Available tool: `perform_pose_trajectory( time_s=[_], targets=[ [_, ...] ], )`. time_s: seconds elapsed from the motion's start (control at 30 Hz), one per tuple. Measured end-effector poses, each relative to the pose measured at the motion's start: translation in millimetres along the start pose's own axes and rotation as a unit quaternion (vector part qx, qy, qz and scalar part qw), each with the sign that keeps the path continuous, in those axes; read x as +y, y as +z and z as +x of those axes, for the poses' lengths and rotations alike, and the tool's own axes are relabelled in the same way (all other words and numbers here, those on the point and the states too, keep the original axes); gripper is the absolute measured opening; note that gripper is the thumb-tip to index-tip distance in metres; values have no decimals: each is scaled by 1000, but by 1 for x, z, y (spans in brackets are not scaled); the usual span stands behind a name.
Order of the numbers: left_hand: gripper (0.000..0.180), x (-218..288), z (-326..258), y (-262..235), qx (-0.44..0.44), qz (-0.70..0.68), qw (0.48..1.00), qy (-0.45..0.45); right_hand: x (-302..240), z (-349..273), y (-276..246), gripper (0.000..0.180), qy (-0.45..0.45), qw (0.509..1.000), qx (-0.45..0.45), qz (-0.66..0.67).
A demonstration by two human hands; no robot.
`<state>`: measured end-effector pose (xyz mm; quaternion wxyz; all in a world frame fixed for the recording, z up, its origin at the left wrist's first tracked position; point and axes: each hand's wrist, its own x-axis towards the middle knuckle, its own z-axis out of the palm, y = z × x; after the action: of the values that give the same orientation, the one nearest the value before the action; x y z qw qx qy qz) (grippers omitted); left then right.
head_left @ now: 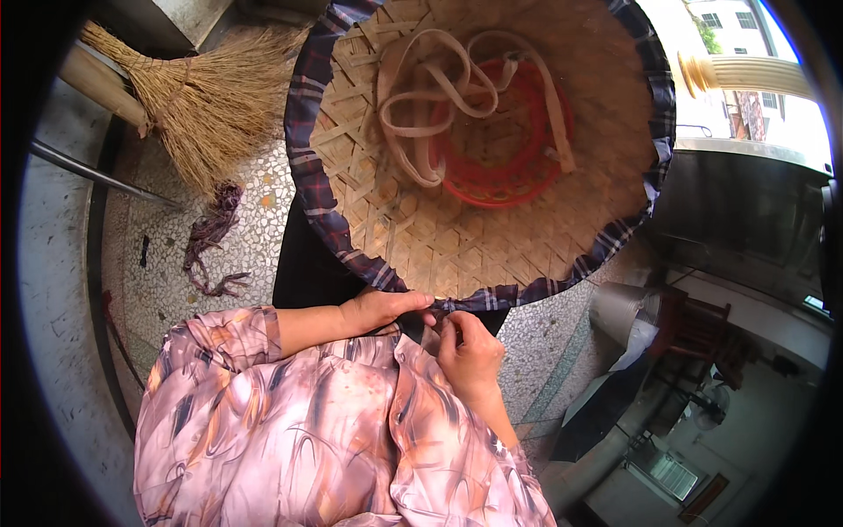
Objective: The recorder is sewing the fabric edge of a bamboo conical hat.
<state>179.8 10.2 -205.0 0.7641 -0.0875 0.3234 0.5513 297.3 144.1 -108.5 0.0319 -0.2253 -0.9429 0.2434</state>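
Note:
A woven bamboo hat (360, 167), hollow side up, leans over my lap. Dark plaid cloth trim (309, 176) binds its brim all round. Inside sit a red ring-shaped headband (492, 189) and a loosely looped pale strap (448, 88). At the near edge, my left hand (382, 309) grips the brim, thumb lying on the plaid trim. Just right of it, my right hand (471, 353) is closed in a pinch against the underside of the trim. Whatever sits between those right fingertips is too small to make out.
A straw broom (206, 101) stands at the upper left, with a dark twisted bundle of cloth strips (212, 235) below it on the speckled floor (263, 215). A metal rod (105, 176) juts in at left. To the right are a grey bucket-like container (622, 316) and a dark red wooden chair (698, 329).

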Motion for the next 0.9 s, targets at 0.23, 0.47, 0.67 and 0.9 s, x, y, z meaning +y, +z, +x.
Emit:
perform_pose_trajectory(
  time_s=[0.23,0.47,0.67,0.9],
  targets=[
    [31,-3,3,-3,5,-18,999,32,-10,3,-11,3,11,1000,-19,18],
    [31,-6,7,-5,2,-28,999,23,-10,8,-7,4,-6,999,-34,-25],
    [30,-9,13,-10,-3,-27,999,19,-13,15,-10,5,5,999,-51,-13],
    [31,-1,2,-3,35,9,999,4,-28,64,-46,11,-67,988,-86,-107]
  ],
)
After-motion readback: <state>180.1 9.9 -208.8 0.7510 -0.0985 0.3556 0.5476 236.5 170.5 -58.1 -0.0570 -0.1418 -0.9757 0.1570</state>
